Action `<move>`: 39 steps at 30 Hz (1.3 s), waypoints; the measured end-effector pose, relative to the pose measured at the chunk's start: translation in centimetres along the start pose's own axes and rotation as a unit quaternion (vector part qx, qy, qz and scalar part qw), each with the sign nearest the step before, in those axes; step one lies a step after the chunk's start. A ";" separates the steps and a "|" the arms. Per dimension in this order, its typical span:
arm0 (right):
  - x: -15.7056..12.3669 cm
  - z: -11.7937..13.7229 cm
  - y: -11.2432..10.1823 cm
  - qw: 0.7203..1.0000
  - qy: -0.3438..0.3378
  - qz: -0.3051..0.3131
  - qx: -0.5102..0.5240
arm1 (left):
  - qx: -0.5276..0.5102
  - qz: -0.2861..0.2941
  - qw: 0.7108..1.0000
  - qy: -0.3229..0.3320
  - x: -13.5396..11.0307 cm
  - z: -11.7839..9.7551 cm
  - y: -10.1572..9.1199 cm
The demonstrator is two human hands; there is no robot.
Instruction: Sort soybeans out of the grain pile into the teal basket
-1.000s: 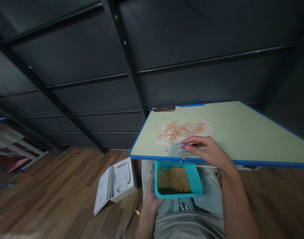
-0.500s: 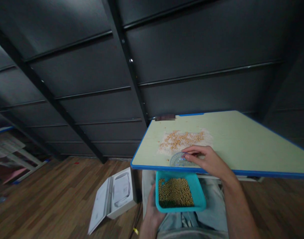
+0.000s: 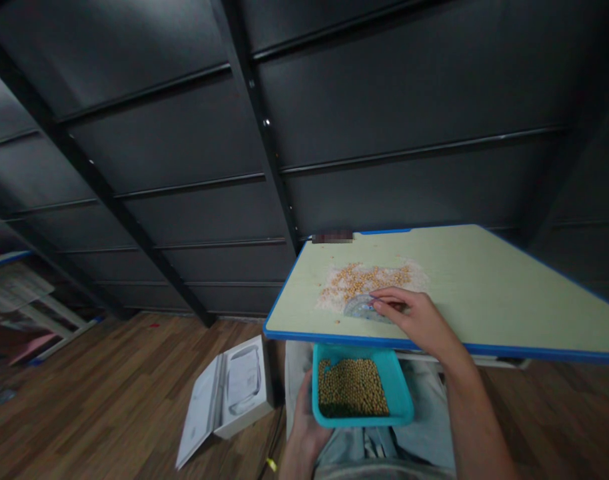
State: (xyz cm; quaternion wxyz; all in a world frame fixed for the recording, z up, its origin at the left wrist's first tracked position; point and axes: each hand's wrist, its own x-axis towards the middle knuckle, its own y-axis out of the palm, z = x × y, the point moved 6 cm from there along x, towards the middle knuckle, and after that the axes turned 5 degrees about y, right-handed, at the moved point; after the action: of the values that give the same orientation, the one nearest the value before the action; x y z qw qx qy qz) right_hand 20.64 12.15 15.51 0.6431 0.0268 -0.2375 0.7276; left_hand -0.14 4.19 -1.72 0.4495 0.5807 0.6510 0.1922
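Observation:
My right hand (image 3: 412, 313) pinches a clear plastic protractor (image 3: 357, 307) by its right part, low over the tabletop. The protractor's curved edge touches or overlaps the near side of a spread of white grains (image 3: 329, 300), which look like rice. Orange-yellow beans (image 3: 354, 281) lie scattered on top of these grains. My left hand (image 3: 307, 420) grips the left side of a turquoise plastic basket (image 3: 399, 390), just under the table's front edge over my lap. Inside the basket are many yellowish beans (image 3: 357, 383), with a dark green patch at the near side.
The pale green table (image 3: 494, 287) has a blue rim. A dark blurred object (image 3: 332, 237) sits at its far left edge. On the wooden floor (image 3: 134, 373) stands an open white box (image 3: 244, 380). A dark panelled wall (image 3: 384, 100) rises behind; a shelf (image 3: 29, 300) is far left.
My right hand has moved the protractor slightly away from the table's front edge, toward the grains and beans. My left hand and the basket stay in place.

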 end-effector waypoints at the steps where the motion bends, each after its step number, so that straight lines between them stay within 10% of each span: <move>1: 0.0 0.0 0.0 1.000 0.001 -0.003 -0.002 | 0.000 0.001 1.000 0.000 -0.1 0.0 0.0; 39: -0.5 0.9 0.8 0.996 0.009 0.083 -0.030 | 0.010 0.009 1.000 0.002 0.6 0.2 -1.3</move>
State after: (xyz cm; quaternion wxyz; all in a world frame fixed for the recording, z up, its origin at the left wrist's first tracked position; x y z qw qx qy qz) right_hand 19.72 11.28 15.89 0.5833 -0.0189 -0.2548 0.7710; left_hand -0.67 4.36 -3.07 0.4408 0.5909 0.6482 0.1908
